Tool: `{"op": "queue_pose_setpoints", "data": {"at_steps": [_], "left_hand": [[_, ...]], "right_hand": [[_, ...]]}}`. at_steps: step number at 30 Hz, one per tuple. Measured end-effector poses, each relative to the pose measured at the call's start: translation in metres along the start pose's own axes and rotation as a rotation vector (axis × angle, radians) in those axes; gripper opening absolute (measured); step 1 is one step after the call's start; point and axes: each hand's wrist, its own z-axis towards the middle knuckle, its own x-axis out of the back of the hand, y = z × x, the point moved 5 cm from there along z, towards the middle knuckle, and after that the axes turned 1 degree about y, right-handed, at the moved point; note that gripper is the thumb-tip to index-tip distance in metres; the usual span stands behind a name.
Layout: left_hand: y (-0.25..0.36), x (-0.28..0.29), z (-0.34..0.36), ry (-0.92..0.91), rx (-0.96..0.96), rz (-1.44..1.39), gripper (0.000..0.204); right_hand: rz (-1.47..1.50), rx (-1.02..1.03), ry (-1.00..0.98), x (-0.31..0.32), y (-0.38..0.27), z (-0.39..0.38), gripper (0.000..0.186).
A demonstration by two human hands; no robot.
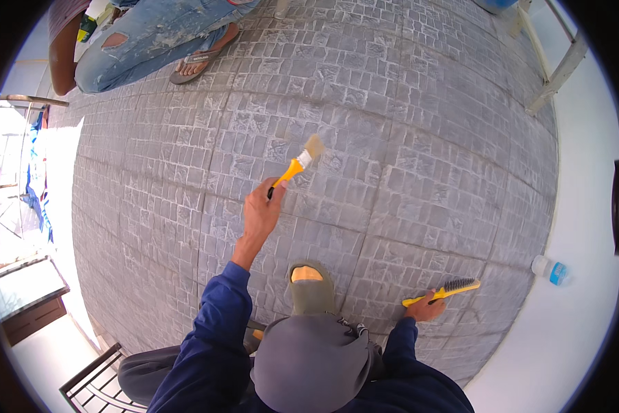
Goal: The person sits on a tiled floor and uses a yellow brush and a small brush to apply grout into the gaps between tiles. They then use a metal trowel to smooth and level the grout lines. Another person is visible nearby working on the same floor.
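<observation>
My left hand (261, 212) is closed round the handle of a paintbrush (296, 167) with a yellow handle, a pale metal band and light bristles. The brush points forward and to the right over the grey tiled floor (309, 227); whether its bristles touch the tiles I cannot tell. Low on the right, my right hand (426, 308) grips a wire brush (454, 288) by its yellow handle. Its dark bristles face away from me and its head points right. White dusty marks show on much of the block-patterned tile surface.
Another person (158, 48) in torn, stained jeans and flip-flops is down on the floor at the far left. A clear plastic bottle (551, 270) lies by the white wall (581, 206) on the right. A pale metal frame (557, 76) stands far right; a railing (96, 378) is near left.
</observation>
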Motion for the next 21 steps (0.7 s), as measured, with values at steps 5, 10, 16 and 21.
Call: {"op": "queue_pose_setpoints", "data": {"at_steps": [5,10,16,21], "left_hand": [[0.050,-0.076,0.007,-0.316,-0.098,0.111,0.028],[-0.001,-0.006,0.064,-0.064,-0.121,0.255,0.027],[-0.053,0.153,0.099,0.331,0.098,0.665,0.032],[0.002,0.047,0.107,0.080,-0.095,0.157,0.033]], "right_hand": [[0.024,-0.042,-0.028,-0.002,0.004,-0.001,0.042],[-0.005,-0.035,-0.018,0.000,0.002,-0.002,0.044],[0.001,-0.040,-0.013,0.000,0.001,-0.002,0.042],[0.048,-0.068,-0.047,0.000,0.000,-0.002,0.041]]}}
